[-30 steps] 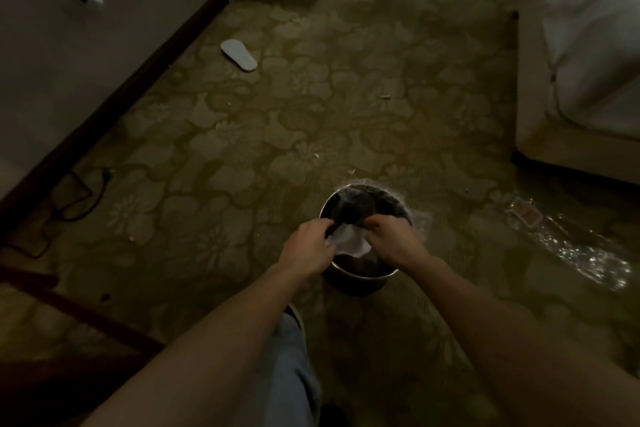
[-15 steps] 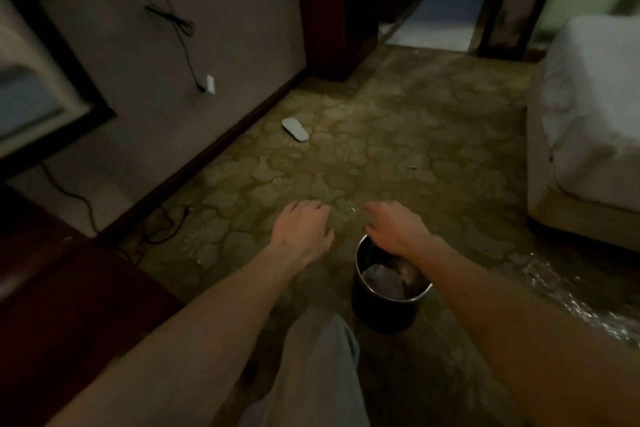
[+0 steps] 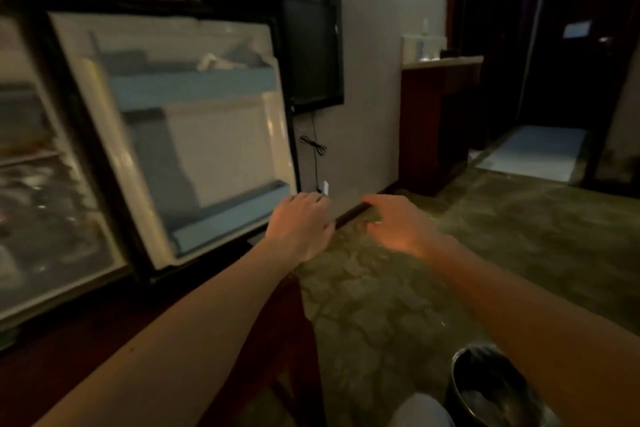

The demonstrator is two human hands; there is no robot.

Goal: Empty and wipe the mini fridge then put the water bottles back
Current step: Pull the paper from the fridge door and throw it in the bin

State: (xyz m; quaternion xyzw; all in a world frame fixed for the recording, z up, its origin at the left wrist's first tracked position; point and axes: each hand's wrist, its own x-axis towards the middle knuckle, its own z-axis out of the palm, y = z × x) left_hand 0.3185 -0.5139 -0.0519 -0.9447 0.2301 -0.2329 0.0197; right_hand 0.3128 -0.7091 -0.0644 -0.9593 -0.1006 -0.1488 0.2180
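Motion blur smears the mini fridge [image 3: 31, 163] interior at far left; its door [image 3: 180, 135] hangs wide open, shelves bare. Both hands, left hand [image 3: 299, 224] and right hand [image 3: 398, 224], hover empty, fingers loosely spread, above patterned carpet [image 3: 374, 288]. A bin [image 3: 485, 388] is partly cut off behind the right forearm.

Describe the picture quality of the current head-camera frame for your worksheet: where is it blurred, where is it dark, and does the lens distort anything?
Head view: dim overall, the doorway nearly black; motion blur smears the open fridge door and the fridge interior; both hands, left and right, are slightly soft; the wide-angle lens tilts and bows the door frame's straight edges; the bin is cut by the frame edge.
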